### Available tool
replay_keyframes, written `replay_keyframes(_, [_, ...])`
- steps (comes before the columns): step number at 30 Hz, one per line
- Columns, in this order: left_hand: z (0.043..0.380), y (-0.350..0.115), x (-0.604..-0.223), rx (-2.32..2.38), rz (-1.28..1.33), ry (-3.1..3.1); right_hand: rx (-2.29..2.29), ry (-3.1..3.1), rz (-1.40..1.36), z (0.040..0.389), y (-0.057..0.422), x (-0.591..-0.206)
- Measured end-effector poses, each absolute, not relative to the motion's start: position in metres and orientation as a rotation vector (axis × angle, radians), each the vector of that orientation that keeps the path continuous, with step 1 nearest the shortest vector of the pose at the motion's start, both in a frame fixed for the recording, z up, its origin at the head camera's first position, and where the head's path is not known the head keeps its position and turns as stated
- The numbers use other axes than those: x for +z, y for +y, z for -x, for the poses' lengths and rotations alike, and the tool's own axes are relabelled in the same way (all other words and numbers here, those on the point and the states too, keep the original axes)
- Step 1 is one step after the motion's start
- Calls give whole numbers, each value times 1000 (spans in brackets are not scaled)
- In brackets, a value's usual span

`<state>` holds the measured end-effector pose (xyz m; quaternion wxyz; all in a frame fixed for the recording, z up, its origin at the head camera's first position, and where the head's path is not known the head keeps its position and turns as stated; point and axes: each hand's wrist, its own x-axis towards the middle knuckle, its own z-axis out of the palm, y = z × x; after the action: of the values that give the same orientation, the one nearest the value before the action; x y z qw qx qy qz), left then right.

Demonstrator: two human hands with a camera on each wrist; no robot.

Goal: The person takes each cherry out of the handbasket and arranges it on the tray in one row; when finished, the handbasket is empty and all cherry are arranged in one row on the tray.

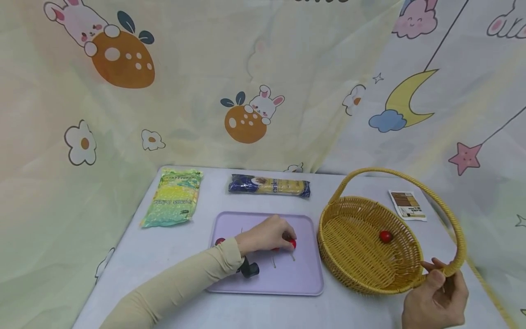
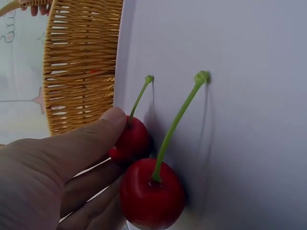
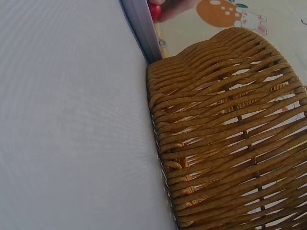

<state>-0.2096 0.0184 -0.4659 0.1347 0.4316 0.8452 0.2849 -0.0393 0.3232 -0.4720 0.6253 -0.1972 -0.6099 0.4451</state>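
Note:
Over the lilac tray [image 1: 306,274], my left hand [image 1: 265,235] pinches a red cherry [image 2: 132,141] between thumb and fingers, its green stem angled over the tray. A second cherry [image 2: 152,194] with a long stem sits right beside it in the left wrist view. Another cherry [image 1: 220,241] lies at the tray's left, partly behind my sleeve. To the right stands a round wicker basket [image 1: 353,249], with one cherry [image 1: 385,236] inside. My right hand [image 1: 437,297] grips the basket at the near base of its arched handle [image 1: 460,233].
A green-yellow bag [image 1: 172,196] lies at the table's back left. Behind the tray is a blue and yellow packet [image 1: 269,185]. A small brown and white sachet [image 1: 407,204] lies behind the basket, under its handle. A printed cloth hangs behind the table.

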Motion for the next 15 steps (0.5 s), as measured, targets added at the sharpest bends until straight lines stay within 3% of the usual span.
replay_keyframes(15, [211, 27, -419, 1049, -1337, 2484, 1103, -1300, 340, 42, 322, -471])
